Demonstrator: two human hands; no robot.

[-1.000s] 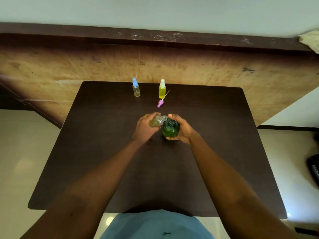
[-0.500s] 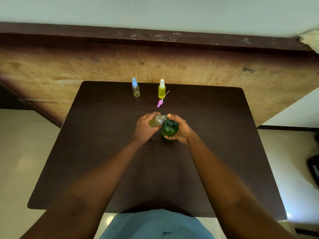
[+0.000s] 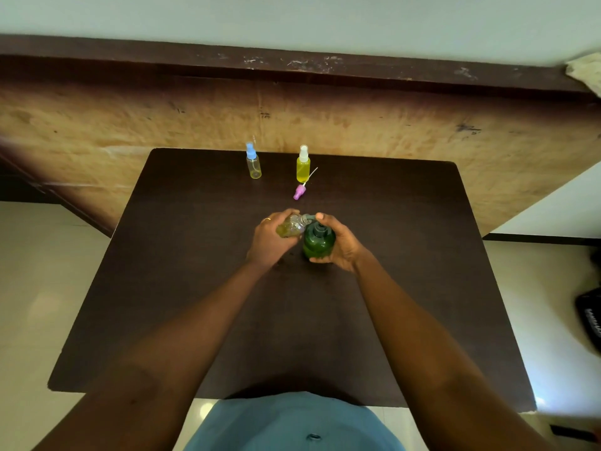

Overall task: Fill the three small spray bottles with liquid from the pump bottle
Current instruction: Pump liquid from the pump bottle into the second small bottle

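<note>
Beyond the left hand (image 3: 271,237) and a little to its left, near the far edge of the dark table (image 3: 195,288), stands a blue-capped spray bottle (image 3: 253,162), closed, with yellow liquid that seems to sit only in its lower part. The left hand itself has its fingers curled round a third small bottle (image 3: 291,226), uncapped and tilted so that its mouth points right, toward the pump's spout. There looks to be some yellowish liquid inside, though I cannot tell how much. Just beyond the two hands lies a pink spray cap (image 3: 299,192) on its side with its dip tube pointing away, presumably the one that belongs to the held bottle. Past that stands a white-capped spray bottle (image 3: 303,164), closed and yellow nearly to the neck. Touching the left hand's bottle on its right is the green pump bottle (image 3: 318,244), upright on the table. The right hand (image 3: 341,245) wraps it from the right, with one fingertip up by the pump head. I judge this to be the filling of the last bottle, in progress. The next move calls for steady presses on the pump with the small mouth kept right under the spout so nothing dribbles. Then the pink cap has to be fetched from beyond the hands and screwed on.
</note>
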